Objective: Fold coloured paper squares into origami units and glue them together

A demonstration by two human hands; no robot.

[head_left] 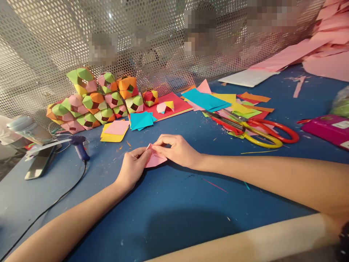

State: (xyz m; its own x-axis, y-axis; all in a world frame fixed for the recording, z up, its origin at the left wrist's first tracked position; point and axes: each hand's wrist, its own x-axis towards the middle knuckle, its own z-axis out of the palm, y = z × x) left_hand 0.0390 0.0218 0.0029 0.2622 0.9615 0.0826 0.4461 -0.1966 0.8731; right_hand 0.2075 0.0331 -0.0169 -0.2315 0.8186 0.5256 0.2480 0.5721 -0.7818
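A small folded pink paper [155, 159] lies on the blue table [174, 211] between my two hands. My left hand [132, 166] pinches its left edge with curled fingers. My right hand [177, 149] presses down on its top and right side, fingertips closed on the fold. Both forearms reach in from the bottom and right of the view.
Stacked folded paper balls [95, 100] line the perforated metal wall. Loose coloured paper squares [141, 120] and sheets [205, 99] lie behind my hands. Red and yellow scissors [259, 129] sit at right, a magenta box [327, 129] beyond. A glue gun [79, 145] and phone [39, 163] sit at left.
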